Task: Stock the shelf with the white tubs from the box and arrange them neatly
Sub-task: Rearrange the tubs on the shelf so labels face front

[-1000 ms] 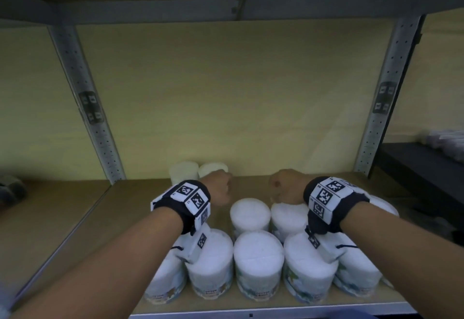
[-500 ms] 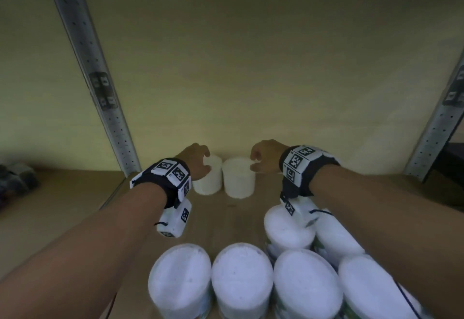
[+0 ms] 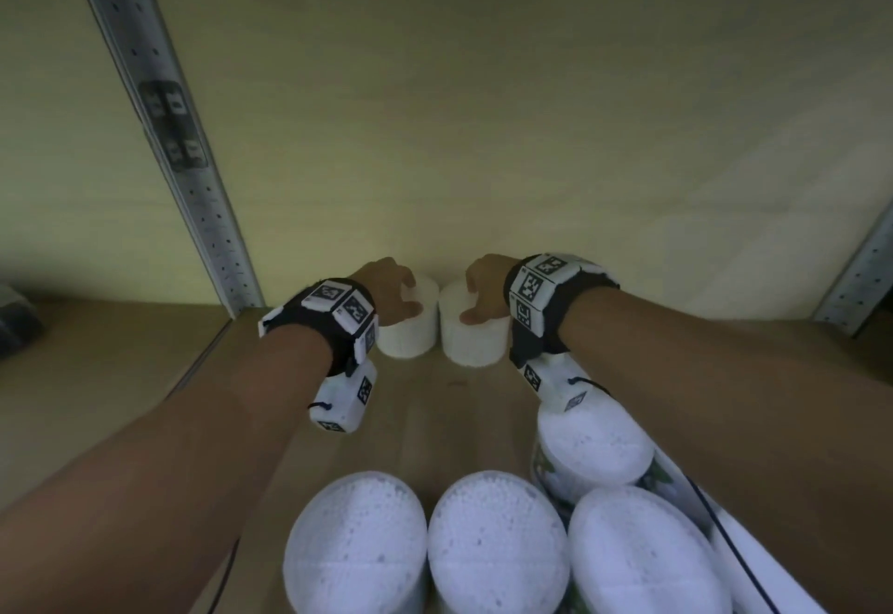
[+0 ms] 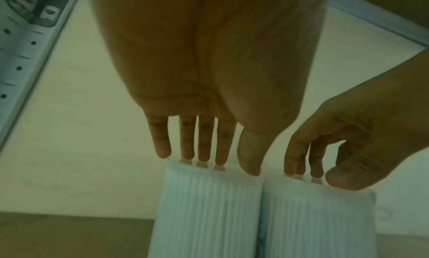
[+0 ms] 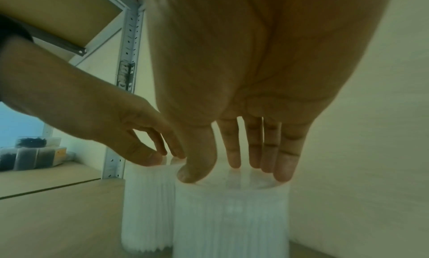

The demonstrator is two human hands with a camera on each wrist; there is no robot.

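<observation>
The left hand (image 3: 389, 292) is resting straight, relaxed fingertips on the rim of the left tub (image 3: 408, 323) beneath it; the right hand (image 3: 485, 289) is doing likewise on the right tub (image 3: 476, 340), at the shelf (image 3: 145, 372) back. Judging this as placement; next, lifting away cleanly.

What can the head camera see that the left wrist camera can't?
Only the head camera shows the front tubs standing near the shelf's front edge, and both wrist bands with black and white markers.

Only the left wrist camera shows the ribbed sides of the two back tubs, and the left hand's fingertips touching the top of the left back tub.

Both show the left hand, the right hand, the right back tub, the two back tubs standing side by side, and the metal upright.
</observation>
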